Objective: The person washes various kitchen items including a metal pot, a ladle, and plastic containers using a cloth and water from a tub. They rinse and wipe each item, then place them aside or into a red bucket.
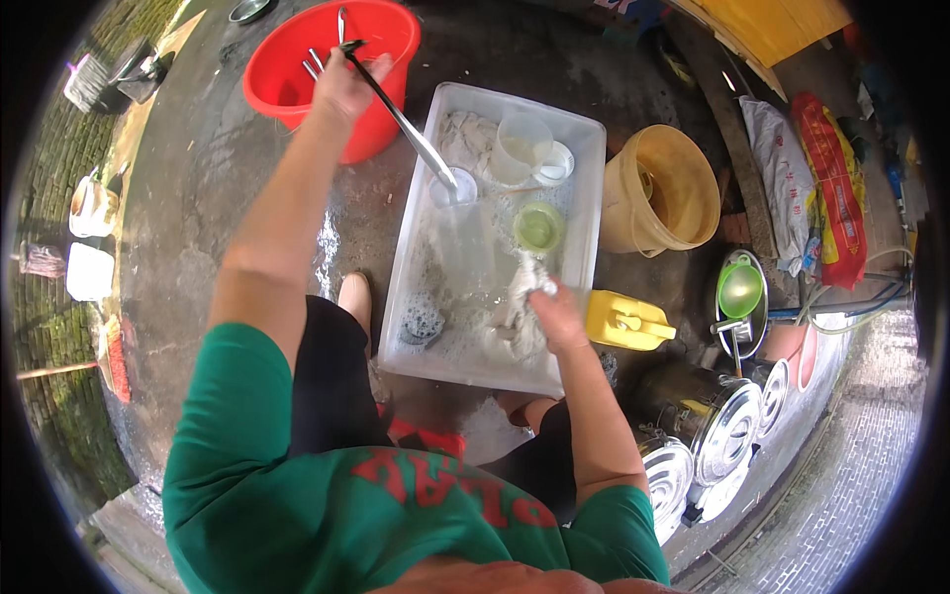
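Observation:
Up at the red plastic tub (260, 70), my left hand (347, 87) grips one end of a long metal utensil (401, 122). The utensil slants down over the white plastic bin (393, 319), its far end by a round white piece (462, 185); whether they are joined I cannot tell. Wet white cloth (525, 301) is bunched in my right hand (558, 318), low over the bin's right side. Sudsy water fills the bin. In it lie a translucent jug (522, 148), a green cup (539, 227), a clear container (466, 249) and another cloth (467, 139).
Metal handles (313, 65) stick up in the red tub. Right of the bin stand a beige bucket (620, 197) and a yellow jug (627, 321). Beyond are a green strainer (741, 288), lidded metal pots (724, 434) and printed sacks (831, 193). A broom (115, 360) lies far left.

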A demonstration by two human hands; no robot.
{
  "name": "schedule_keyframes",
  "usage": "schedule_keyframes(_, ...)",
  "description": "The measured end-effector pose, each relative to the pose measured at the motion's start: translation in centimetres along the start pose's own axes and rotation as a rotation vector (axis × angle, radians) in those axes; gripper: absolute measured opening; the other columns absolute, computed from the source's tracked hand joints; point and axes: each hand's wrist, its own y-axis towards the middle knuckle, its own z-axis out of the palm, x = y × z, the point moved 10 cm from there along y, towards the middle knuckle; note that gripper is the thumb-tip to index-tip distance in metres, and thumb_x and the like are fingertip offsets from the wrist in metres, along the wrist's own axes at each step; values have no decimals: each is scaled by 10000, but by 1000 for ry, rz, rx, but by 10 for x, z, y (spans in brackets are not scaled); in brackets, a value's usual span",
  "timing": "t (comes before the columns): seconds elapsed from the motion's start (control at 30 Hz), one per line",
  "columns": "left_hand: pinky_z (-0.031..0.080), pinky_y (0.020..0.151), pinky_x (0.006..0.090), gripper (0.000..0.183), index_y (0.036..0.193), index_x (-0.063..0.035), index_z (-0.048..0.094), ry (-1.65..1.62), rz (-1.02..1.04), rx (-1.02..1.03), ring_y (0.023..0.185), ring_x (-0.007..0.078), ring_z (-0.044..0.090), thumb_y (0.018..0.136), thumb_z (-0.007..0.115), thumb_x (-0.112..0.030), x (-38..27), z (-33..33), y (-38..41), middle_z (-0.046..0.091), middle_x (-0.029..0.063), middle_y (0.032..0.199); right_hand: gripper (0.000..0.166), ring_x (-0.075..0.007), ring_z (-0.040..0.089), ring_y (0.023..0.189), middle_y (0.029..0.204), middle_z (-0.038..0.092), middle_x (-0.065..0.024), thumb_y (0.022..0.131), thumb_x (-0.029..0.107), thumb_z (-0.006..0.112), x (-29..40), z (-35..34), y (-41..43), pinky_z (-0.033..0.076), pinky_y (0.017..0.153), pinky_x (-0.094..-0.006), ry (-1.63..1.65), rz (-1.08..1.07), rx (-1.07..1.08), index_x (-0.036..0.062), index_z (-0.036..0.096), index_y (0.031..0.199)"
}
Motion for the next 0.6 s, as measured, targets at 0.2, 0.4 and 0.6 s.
schedule_keyframes(0.2,499,796,383,316,1111,19,467,634,174,-388,880,277,582,956,496,-255,64,-76,-26,581,106,937,354,-232,639,879,1000,632,-118,833,75,504,29,-45,0,535,769,-348,369,-82,-130,-41,533,1166)
schedule_keyframes(0.4,468,824,431,164,947,-35,609,1764,-22,874,879,349,604,853,539,-151,290,-161,-127,621,181,973,358,-242,639,892,1014,624,-127,820,70,480,36,-55,4,539,776,-366,493,-82,-170,-36,535,1157)
schedule_keyframes(0.6,321,1050,478,222,967,-120,711,2388,1012,1416,1042,228,593,822,544,-132,337,-270,-238,647,50,1096,386,-253,635,932,1056,616,-139,826,65,470,26,-68,-12,534,806,-374,448,-64,-202,-50,516,1191)
